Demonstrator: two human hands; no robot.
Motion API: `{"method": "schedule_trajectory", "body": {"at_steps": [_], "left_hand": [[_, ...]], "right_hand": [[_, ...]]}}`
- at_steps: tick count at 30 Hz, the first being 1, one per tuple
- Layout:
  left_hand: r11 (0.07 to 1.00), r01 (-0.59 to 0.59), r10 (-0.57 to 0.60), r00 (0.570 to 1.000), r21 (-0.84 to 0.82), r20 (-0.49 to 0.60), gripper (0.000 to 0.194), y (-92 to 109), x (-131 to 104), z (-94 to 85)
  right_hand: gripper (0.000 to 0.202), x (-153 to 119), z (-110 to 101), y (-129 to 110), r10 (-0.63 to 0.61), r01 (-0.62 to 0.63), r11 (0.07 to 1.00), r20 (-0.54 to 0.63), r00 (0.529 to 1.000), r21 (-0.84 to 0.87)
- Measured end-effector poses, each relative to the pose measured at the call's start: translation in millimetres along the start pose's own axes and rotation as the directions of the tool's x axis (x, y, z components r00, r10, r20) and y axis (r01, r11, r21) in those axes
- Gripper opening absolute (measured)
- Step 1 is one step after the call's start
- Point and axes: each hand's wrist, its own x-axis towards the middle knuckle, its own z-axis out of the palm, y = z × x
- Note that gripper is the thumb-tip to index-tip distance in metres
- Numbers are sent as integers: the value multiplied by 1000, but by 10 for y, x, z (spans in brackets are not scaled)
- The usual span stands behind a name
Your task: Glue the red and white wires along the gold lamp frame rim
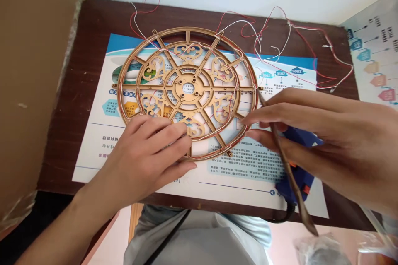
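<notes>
Centrally, the gold frame (pixel 187 67) lay gripped at seven o'clock by the left hand (pixel 149 149); the right hand (pixel 329 132), clasping a slim tool (pixel 287 165), had narrowed fingertips at four. The sheet (pixel 242 190) read, inverted, "2005", "2014".

hands (pixel 155 153) at a round gold frame (pixel 188 70), right one holding a thin tool (pixel 289 169), red and white wires (pixel 290 25) beyond

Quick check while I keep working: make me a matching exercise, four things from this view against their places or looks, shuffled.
1 left hand
2 slim brown tool
3 printed sheet
4 corded tool

A blue, with a red part
B under the round gold frame
C on the frame's near side
D held in the right hand

Pairs: 1-C, 2-D, 3-B, 4-A
</notes>
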Motion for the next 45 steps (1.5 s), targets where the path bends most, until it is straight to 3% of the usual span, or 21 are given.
{"method": "schedule_trajectory", "body": {"at_steps": [4, 7, 10, 14, 18, 23, 28, 33, 39, 45], "left_hand": [[1000, 1, -1, 1000, -16, -11, 15, 0, -5, 3], [1000, 2, -2, 1000, -9, -4, 15, 0, -21, 4], [1000, 3, -3, 1000, -5, 5, 15, -1, -38, 1], [1000, 2, -2, 1000, 0, 10, 15, 1, -46, -16], [1000, -6, 6, 1000, 6, 12, 12, 5, -34, -41], [1000, 3, -2, 999, -14, 32, 9, -7, -39, -64], [1000, -24, 24, 1000, -8, 2, 19, -23, -51, -74], [999, -19, 20, 1000, -31, 24, 16, -21, -15, -86], [996, -12, 19, 996, -89, 83, 12, -45, 34, -132], [964, 70, -18, 980, -255, 198, 27, -163, 173, -220]], "right_hand": [[18, -106, -56, 55, -51, 51, 993, 0, 999, -103], [14, -55, 62, -66, -22, 21, 1000, -47, 999, -8], [15, 107, 208, -190, -119, 123, 991, -69, 991, 59], [30, 384, 314, -233, -238, 236, 970, 39, 970, 62], [25, 527, 335, -211, -260, 253, 965, 130, 957, 69], [24, 544, 356, -197, -266, 262, 964, 137, 954, 48], [16, 607, 356, -227, -315, 317, 949, 124, 941, 6], [19, 715, 312, -263, -368, 384, 922, 204, 907, -47], [19, 764, 270, -273, -265, 278, 961, 298, 917, 1], [24, 720, 285, -265, -211, 196, 977, 237, 948, 85]]}}
